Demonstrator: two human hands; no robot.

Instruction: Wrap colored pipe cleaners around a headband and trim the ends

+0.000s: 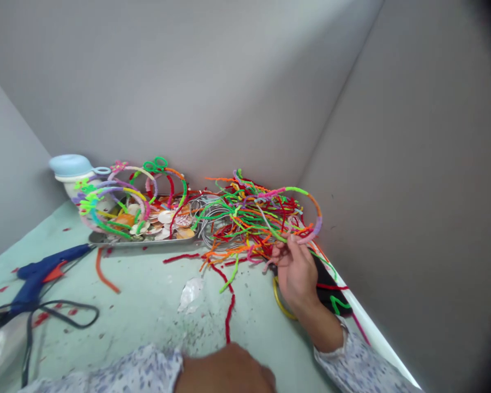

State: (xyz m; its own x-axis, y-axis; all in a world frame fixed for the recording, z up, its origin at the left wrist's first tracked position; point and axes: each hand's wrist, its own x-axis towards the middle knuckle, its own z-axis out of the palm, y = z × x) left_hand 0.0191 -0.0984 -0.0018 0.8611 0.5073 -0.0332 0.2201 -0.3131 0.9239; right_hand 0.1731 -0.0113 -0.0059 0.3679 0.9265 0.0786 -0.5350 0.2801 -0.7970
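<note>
My right hand (297, 273) pinches several stems at the edge of a big tangle of multicoloured pipe cleaners (253, 218), and a pink, green and orange pipe-cleaner ring (306, 202) rises from its fingers. My left hand (225, 371) is blurred at the bottom edge of the view, away from the tangle, with its fingers unclear. A long red pipe cleaner (229, 311) lies on the table just above it. To the left of the tangle, a metal tray (141, 242) holds seashells (166, 218) and a coil of grey wire (208, 224). More pipe-cleaner rings (114, 204) are heaped at its far end.
A blue hot glue gun (36, 278) with a black cord lies at the left of the pale green table (143, 305). Nearby are an orange pipe cleaner (104, 278) and a plastic scrap (191, 293). A yellow ring (280, 300) sits under my right wrist. Grey walls (393, 164) close the corner.
</note>
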